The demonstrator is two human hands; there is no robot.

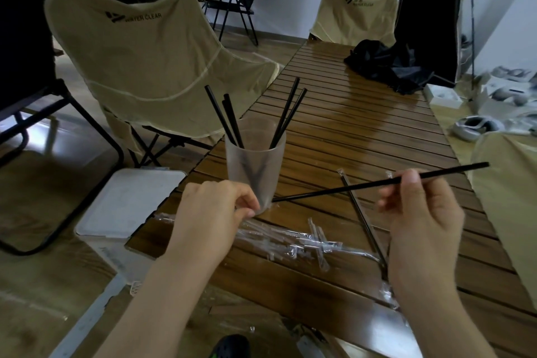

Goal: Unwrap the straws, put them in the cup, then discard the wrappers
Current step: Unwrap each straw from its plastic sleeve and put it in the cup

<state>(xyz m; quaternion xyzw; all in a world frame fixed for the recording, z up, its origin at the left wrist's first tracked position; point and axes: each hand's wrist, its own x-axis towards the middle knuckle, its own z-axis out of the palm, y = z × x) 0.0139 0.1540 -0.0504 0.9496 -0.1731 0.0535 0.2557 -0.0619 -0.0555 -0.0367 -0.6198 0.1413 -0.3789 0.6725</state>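
Observation:
A frosted plastic cup point(255, 160) stands on the slatted wooden table point(363, 131) with several black straws point(286, 116) leaning in it. My right hand point(421, 218) pinches a bare black straw point(334, 190) held nearly level, its left tip close to the cup's base. My left hand point(209, 212) sits beside the cup's foot, fingers curled and pinching what looks like a clear wrapper. A pile of clear wrappers point(299, 238) lies on the table between my hands. One wrapped straw point(363, 218) lies diagonally under my right hand.
A white lidded bin point(128, 203) stands on the floor by the table's left edge. Tan camp chairs point(151, 61) stand to the left and at the far end. A black cloth point(383, 67) lies on the far table. White boxes and headsets point(476, 125) clutter the right.

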